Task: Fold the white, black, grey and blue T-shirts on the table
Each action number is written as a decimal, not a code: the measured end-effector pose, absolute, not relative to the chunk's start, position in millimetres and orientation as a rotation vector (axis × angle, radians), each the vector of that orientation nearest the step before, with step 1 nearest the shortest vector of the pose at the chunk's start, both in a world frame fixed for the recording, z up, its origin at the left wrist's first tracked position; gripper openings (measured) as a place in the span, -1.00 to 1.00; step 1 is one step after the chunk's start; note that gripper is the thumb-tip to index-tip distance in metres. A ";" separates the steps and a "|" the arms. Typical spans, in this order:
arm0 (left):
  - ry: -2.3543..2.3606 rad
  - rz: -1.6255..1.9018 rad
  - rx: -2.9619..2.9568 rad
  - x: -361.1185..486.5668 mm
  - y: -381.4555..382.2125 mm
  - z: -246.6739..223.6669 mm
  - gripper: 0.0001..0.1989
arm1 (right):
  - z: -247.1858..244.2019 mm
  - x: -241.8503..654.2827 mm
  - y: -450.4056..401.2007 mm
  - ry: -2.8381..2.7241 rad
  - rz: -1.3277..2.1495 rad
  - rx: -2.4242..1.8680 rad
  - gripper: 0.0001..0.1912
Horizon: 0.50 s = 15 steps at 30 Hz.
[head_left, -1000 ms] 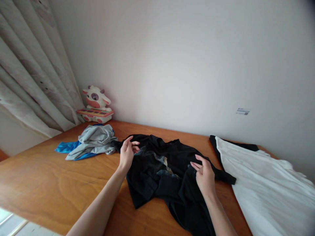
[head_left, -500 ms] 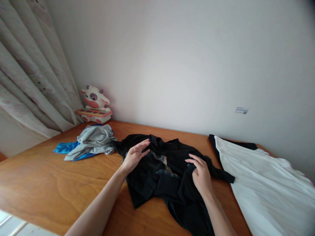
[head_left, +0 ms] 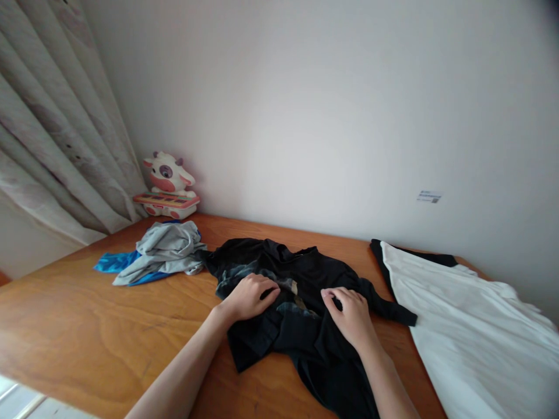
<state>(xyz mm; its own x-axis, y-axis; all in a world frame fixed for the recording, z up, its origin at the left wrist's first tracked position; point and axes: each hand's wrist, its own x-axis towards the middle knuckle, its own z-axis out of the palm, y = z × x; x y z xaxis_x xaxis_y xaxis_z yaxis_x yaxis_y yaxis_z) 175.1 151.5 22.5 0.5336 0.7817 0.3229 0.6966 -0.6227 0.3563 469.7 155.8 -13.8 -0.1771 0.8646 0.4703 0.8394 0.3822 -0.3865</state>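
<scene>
A black long-sleeved garment (head_left: 301,334) with a grey and tan print lies rumpled on the wooden table. My left hand (head_left: 253,295) is over its left part, fingers curled down with the thumb and fingertips close together. Over the right part, my right hand (head_left: 346,311) has its fingers bent and the thumb near the index fingertip. Whether either hand pinches fabric is too small to tell. The garment's right sleeve (head_left: 395,312) stretches toward a white cloth.
A grey and blue bundle of clothing (head_left: 168,247) lies at the left, with a cow-shaped toy keyboard (head_left: 168,186) behind it. The white cloth (head_left: 471,320) covers the table's right side, over something black. A curtain (head_left: 56,116) hangs at the left.
Both hands have come down onto the garment, and their outstretched fingers have curled in. My left hand has shifted a little to the right. More of the print shows at the garment's left.
</scene>
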 end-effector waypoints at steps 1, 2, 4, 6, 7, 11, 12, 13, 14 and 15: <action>1.272 0.680 2.588 175.9 151.1 22.8 -0.67 | -11.9 470.5 155.3 -2.031 0.028 -1.480 -0.50; 1.277 0.682 2.588 176.6 150.9 22.8 -0.66 | -10.3 471.5 154.8 -2.037 0.017 -1.518 -0.47; 1.260 0.672 2.594 178.1 150.4 22.4 -0.64 | -8.6 473.6 153.7 -2.013 0.024 -1.648 -0.41; 1.220 0.631 2.585 180.7 148.8 22.3 -0.57 | -9.2 475.6 152.9 -1.966 0.027 -1.786 -0.35; 1.193 0.607 2.558 182.4 147.4 22.8 -0.52 | -10.1 476.4 152.9 -1.948 0.012 -1.836 -0.33; 1.145 0.677 2.300 189.3 141.8 28.2 -0.39 | -12.4 478.4 155.9 -1.860 -0.058 -1.880 -0.32; 1.157 0.745 2.217 190.1 141.5 29.1 -0.42 | -11.9 478.4 156.9 -1.826 -0.046 -1.845 -0.34; 1.171 0.822 2.133 190.3 141.9 29.3 -0.46 | -10.9 478.2 157.6 -1.798 -0.016 -1.793 -0.37; 1.180 0.895 2.053 190.0 143.2 28.5 -0.52 | -9.6 477.9 158.0 -1.775 0.024 -1.732 -0.41; 1.184 0.960 1.980 189.2 145.1 26.6 -0.57 | -8.4 477.3 157.9 -1.759 0.072 -1.669 -0.45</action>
<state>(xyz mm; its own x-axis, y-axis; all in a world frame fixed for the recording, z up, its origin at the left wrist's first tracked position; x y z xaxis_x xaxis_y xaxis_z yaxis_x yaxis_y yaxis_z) 189.2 145.1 26.6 0.3298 0.9064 0.2638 0.4458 -0.3959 0.8028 477.3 157.9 -8.4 0.0759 0.8948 0.4399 0.8557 0.1680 -0.4895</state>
